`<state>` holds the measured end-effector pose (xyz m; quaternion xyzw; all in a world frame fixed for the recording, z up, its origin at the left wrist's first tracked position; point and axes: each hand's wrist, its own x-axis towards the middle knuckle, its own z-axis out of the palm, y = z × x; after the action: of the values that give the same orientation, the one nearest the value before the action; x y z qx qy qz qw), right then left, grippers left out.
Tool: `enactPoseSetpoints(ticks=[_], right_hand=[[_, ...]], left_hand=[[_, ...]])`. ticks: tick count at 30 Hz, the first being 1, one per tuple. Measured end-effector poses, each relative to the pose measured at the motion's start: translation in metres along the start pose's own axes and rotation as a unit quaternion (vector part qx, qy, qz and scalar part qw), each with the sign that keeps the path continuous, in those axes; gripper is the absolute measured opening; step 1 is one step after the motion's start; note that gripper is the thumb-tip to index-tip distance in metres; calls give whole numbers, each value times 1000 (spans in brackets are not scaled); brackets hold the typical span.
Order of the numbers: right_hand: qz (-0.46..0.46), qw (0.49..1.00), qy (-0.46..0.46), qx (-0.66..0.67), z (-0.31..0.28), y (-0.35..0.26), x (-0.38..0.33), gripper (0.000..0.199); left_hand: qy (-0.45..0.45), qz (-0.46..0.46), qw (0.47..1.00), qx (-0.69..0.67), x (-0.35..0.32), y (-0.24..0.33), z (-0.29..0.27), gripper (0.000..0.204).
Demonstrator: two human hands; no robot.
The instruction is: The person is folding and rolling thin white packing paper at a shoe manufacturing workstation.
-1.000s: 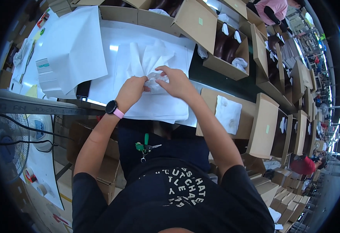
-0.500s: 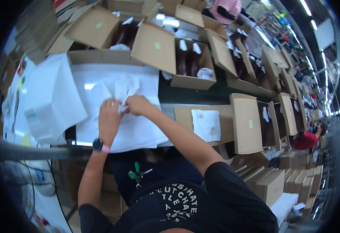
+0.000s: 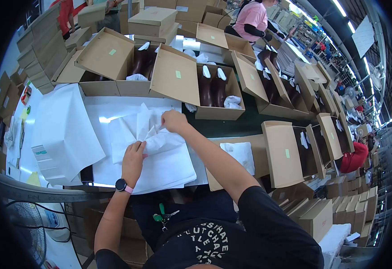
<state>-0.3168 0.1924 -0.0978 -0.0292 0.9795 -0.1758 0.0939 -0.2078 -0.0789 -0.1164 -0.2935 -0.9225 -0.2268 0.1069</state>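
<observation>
A creased sheet of thin white tissue paper (image 3: 155, 142) lies bunched over flat white sheets (image 3: 164, 174) on the worktable. My left hand (image 3: 133, 162) is closed on its near edge, fingertips pressed together. At the sheet's right side my right hand (image 3: 174, 121) is curled shut, pinching the paper. Just beyond the hands stands an open cardboard shoe box (image 3: 220, 114) with dark brown boots (image 3: 211, 92) in it, white paper stuffed in their tops. A wad of white paper (image 3: 233, 102) sits beside the boots.
To the left lies a large white sheet (image 3: 66, 130). More open boxes (image 3: 287, 154) of boots line the table's right side. A piece of cardboard (image 3: 259, 150) carries a white pad (image 3: 240, 154). A grey rail (image 3: 48, 194) runs near my left arm. A person in pink (image 3: 252, 20) stands across the table.
My hands have moved apart: the left came nearer to me, the right shifted to the right. The bunched tissue paper has spread out wider between them. The view has tilted up slightly.
</observation>
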Motion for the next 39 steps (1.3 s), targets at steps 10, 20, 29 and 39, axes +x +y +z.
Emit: enactPoseSetpoints(ticks=[10,20,29,39], right_hand=[[-255,961,95,44,42,-30,-79,50],[-249,959,122,55,50,-42,-125,46],[-195,964,160,84,73,-46,-206,41],[-171,985,-5,21,57,-32,-155,28]], left_hand=[[-69,0,996,-63,36,-27,4,31],[-56,-19,996,-70,-4,12,-4,35],[-64,-37,992,-102,-50,54,-10,43],[-8,-32,999,-8,-36,81,-17,43]])
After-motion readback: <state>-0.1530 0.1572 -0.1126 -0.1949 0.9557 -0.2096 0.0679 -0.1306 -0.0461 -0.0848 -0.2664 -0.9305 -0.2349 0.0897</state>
